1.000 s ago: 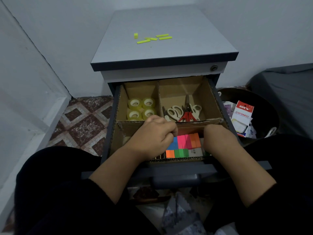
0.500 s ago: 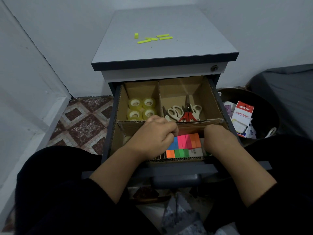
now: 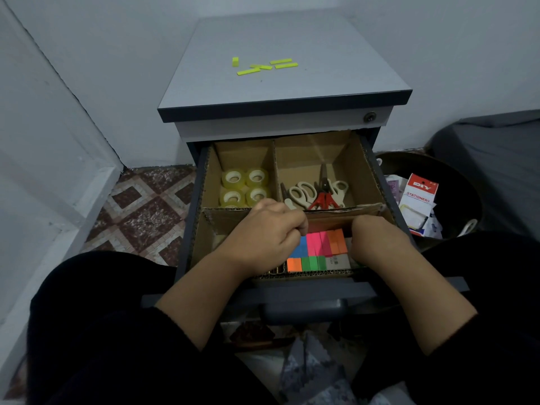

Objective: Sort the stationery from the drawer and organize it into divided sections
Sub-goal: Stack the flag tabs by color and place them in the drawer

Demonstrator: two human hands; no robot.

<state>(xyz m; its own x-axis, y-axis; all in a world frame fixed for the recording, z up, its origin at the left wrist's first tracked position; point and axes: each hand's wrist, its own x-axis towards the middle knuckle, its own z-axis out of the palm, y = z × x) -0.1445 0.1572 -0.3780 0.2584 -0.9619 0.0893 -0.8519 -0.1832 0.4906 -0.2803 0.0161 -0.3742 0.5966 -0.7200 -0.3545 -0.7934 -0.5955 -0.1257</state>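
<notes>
Sticky-note blocks [image 3: 320, 249] lie in near section of drawer [image 3: 377, 168], rows running left-right, between both hands. Left hand [image 3: 268, 238] at their left end, fingers curled, seemingly pinching something small; cannot tell what. Right hand [image 3: 377, 241] at right end, fingers tucked down, grasp hidden. Tape rolls [image 3: 245, 187] far-left section, scissors [image 3: 317, 192] far-right.

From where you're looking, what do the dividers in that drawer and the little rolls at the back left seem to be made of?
The dividers look like corrugated cardboard: matte brown, with a wavy fluted edge showing along the top. The rolls look like clear plastic adhesive tape, glossy and yellowish, wound on pale cores, probably card or plastic.
</notes>
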